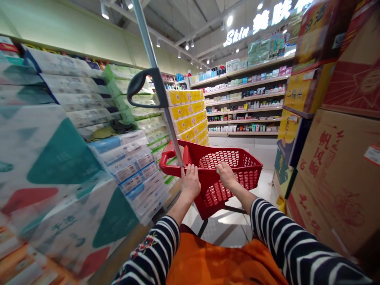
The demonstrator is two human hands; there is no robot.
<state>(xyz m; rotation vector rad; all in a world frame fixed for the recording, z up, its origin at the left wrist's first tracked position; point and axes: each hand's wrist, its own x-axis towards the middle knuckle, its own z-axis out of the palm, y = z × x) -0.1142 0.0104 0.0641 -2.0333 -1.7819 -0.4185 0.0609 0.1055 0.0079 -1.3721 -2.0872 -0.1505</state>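
A red rolling shopping basket (212, 189) with perforated sides stands before me, and I see no goods in it. My left hand (190, 182) rests against its near rim by the foot of the pull handle, fingers stretched and the thumb apart. Further right, my right hand (226, 175) is closed over the same rim, its fingertips partly hidden. The grey metal pole (169, 118) rises from the basket's left end and carries a dark grip loop (145, 89). A red carrying handle (171, 160) is at that end too.
Stacked tissue packs (133, 162) line the left side, with yellow packs (190, 114) beyond. Cardboard cartons (341, 158) and boxed goods (303, 91) stand close on the right. Shelves of skincare products (246, 105) are at the back. Pale floor (268, 186) runs between.
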